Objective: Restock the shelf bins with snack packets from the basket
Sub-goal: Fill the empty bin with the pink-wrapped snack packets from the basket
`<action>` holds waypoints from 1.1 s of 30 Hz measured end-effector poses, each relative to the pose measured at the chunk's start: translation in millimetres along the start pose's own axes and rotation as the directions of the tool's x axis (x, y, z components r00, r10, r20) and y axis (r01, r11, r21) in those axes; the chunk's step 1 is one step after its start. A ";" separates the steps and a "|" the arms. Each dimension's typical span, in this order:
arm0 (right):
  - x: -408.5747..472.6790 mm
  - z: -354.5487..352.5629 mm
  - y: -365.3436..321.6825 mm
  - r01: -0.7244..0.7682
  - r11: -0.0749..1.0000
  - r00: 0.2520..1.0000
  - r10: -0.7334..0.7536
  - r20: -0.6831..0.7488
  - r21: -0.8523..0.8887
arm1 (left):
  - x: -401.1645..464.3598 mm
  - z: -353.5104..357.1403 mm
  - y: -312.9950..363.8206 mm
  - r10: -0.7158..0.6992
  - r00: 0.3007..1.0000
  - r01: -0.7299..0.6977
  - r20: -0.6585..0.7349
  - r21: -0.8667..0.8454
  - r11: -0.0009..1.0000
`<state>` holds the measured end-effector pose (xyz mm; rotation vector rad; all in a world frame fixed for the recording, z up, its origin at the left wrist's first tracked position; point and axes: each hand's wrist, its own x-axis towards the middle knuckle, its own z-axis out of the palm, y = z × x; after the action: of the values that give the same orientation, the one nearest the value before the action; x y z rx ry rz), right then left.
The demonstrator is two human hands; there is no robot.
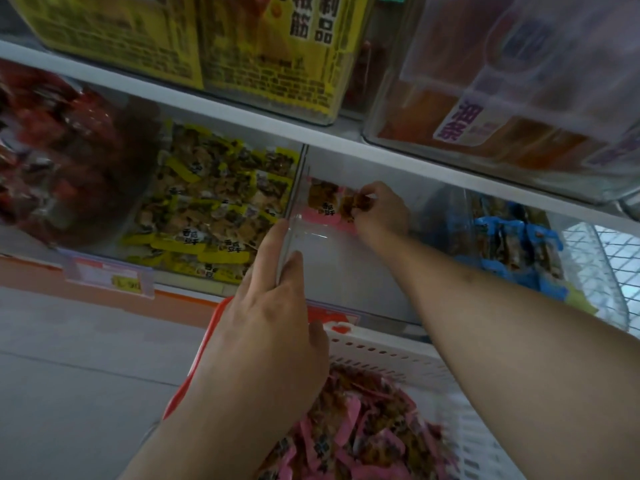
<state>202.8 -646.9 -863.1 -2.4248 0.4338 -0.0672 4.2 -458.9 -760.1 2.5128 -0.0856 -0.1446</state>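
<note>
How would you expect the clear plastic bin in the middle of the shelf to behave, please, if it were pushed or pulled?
The clear plastic bin probably slides easily and feels light: only a few pink snack packets lie at its back. Its thin wall likely flexes a little where the left hand grips the edge. The right hand pinching a packet inside suggests it needs steadying.

Your white perforated plastic basket (398, 358) sits before clear plastic bin (346, 271); yellow-wrapped snack bin (214, 202) left, blue-wrapped snack bin (512, 244) right.

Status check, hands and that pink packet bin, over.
Left hand gripping clear bin wall. Right hand pinching pink packets at bin's back. Basket below. Nothing blocking.
</note>
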 end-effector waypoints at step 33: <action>-282.7 -108.2 5.8 0.338 0.940 0.853 -0.328 0.406 0.049 | -63.3 -40.5 -31.4 -0.316 0.945 0.312 0.086 0.058 0.948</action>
<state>-82.7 -625.0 -764.8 -2.4260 -0.1814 0.2950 -52.7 -404.0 -740.5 2.5464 0.2792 -0.3952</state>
